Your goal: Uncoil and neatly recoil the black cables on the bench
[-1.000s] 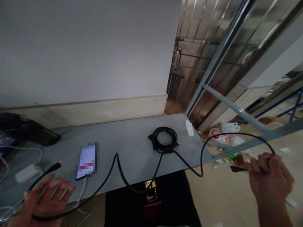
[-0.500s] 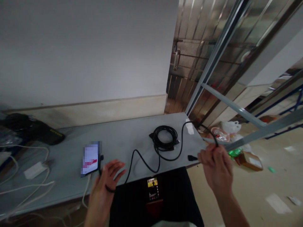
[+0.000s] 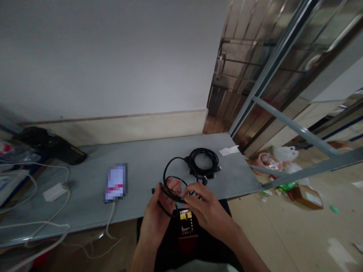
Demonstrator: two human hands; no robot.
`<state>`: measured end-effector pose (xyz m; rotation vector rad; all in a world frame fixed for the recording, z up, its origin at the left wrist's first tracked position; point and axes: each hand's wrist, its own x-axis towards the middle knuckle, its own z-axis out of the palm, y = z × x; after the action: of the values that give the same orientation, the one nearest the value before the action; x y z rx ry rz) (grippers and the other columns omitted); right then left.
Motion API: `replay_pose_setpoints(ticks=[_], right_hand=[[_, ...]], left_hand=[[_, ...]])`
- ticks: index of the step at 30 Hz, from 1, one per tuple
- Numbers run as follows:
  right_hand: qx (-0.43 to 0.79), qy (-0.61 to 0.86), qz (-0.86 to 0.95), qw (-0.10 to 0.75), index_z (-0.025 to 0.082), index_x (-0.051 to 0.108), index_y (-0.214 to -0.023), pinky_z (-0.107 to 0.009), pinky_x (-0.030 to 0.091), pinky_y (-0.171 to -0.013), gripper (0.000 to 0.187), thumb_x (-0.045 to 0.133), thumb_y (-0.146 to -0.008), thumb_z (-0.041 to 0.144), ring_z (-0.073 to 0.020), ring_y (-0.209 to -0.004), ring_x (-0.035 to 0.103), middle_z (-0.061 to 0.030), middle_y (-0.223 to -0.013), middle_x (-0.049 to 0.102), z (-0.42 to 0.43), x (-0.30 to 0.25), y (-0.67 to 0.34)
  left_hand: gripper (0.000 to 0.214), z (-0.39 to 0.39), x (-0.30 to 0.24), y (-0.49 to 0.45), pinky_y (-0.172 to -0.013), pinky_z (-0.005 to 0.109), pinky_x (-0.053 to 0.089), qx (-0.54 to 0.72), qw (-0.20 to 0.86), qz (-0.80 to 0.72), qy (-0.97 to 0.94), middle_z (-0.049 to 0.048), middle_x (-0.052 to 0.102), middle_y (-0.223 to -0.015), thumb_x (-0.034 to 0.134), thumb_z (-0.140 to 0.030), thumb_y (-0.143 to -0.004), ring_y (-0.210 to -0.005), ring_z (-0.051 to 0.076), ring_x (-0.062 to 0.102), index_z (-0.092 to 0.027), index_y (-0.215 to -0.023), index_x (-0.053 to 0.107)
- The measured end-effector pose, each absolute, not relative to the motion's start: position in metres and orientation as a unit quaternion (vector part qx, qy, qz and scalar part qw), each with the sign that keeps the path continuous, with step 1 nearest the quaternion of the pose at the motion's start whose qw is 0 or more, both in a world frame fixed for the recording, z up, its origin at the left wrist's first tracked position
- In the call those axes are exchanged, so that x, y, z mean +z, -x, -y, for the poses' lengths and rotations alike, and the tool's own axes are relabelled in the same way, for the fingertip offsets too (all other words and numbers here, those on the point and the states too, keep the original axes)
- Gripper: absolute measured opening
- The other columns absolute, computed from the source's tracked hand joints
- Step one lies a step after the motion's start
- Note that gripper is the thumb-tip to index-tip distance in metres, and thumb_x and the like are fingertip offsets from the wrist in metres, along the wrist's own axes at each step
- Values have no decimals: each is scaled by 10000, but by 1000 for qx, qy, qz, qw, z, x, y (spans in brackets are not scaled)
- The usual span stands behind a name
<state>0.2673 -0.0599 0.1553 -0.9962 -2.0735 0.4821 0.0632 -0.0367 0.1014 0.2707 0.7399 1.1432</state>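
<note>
Mostly grey table (image 3: 147, 155) fills centre. Phone (image 3: 115, 183) lies face-up at 9 o'clock of the hands, coiled black cable (image 3: 204, 163) at 1 o'clock, already bundled. Left hand (image 3: 159, 213) and right hand (image 3: 204, 208) both grasp a second black cable (image 3: 169, 177), looped a couple of times, probably half coiled; fingers blur there. Loose end left to wind.

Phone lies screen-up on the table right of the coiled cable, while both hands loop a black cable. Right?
Not quite. The head view shows the phone left of the coiled cable, screen-up on the table. The left hand and right hand do loop a black cable.
</note>
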Motion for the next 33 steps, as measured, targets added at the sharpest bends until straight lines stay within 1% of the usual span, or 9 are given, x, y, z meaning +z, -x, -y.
replay_pose_setpoints(ticks=[5, 8, 11, 15, 20, 25, 27, 30, 33], right_hand=[[164, 418, 833, 323, 233, 741, -1263, -446, 595, -1125, 160, 646, -1136, 214, -250, -1271, 698, -88, -1318, 755, 31, 131, -266], [158, 412, 841, 313, 241, 735, -1254, -461, 591, -1133, 138, 661, -1137, 245, -268, -1347, 685, -85, -1339, 766, 23, 122, -257], [172, 387, 846, 325, 229, 691, -1236, -460, 597, -1114, 105, 656, -1143, 263, -273, -1338, 702, -85, -1323, 776, 24, 111, -244], [208, 380, 821, 371, 213, 597, -1204, -439, 625, -1028, 179, 709, -1122, 325, -254, -1156, 769, -107, -1273, 789, 28, 93, -229], [207, 355, 831, 376, 212, 568, -1364, -486, 590, -1101, 436, 806, -1056, 408, -284, -1278, 731, -139, -1349, 767, 29, 72, -217], [170, 329, 888, 274, 202, 660, -1299, -507, 468, -1263, 244, 686, -1062, 146, -240, -1268, 713, -94, -1283, 788, 33, 48, -205], [158, 320, 901, 246, 217, 688, -1272, -485, 438, -1296, 224, 653, -1075, 114, -215, -1275, 700, -75, -1282, 783, 36, 39, -204], [154, 347, 897, 225, 224, 712, -1225, -463, 467, -1276, 214, 662, -1059, 97, -222, -1246, 675, -62, -1225, 756, 40, 31, -210], [161, 376, 880, 240, 222, 719, -1179, -447, 498, -1244, 264, 660, -1015, 23, -229, -1288, 644, -62, -1215, 722, 39, 28, -222]], left_hand=[[331, 18, 113, -82, -1184, 447, 583, 558, 754, -327, -114, 138, 832, -1315, 825, -437, -1015, -1410, 340, 714, -181, -1226, 834], [308, 13, 110, -82, -1063, 381, 621, 582, 733, -333, -110, 78, 833, -1041, 882, -440, -968, -1353, 317, 740, -203, -1161, 842], [404, 13, 110, -73, -947, 335, 632, 589, 721, -349, -103, -13, 626, -682, 923, -562, -917, -1182, 273, 785, -227, -1129, 840], [543, 18, 118, -59, -895, 357, 638, 570, 709, -401, -107, -42, 438, -531, 800, -801, -917, -880, 244, 759, -273, -1042, 825], [547, 29, 107, -31, -654, 319, 559, 545, 734, -390, -112, -105, 194, -428, 772, -757, -968, -423, 119, 309, -258, -775, 659], [731, 40, 72, 4, -486, 284, 369, 530, 766, -352, -95, -129, -51, -440, 675, -758, -1033, -362, 76, 33, -243, -603, 384], [613, 41, 68, 10, -472, 265, 354, 503, 779, -361, -100, -140, 19, -458, 750, -703, -1013, -366, 79, 99, -240, -687, 513], [415, 41, 71, 12, -573, 283, 508, 466, 739, -456, -171, -130, 301, -484, 925, -568, -909, -420, 105, 393, -215, -966, 713], [586, 43, 71, 17, -633, 317, 597, 441, 623, -582, -280, -45, 619, -610, 1012, -558, -761, -606, 211, 702, -199, -1134, 737]])
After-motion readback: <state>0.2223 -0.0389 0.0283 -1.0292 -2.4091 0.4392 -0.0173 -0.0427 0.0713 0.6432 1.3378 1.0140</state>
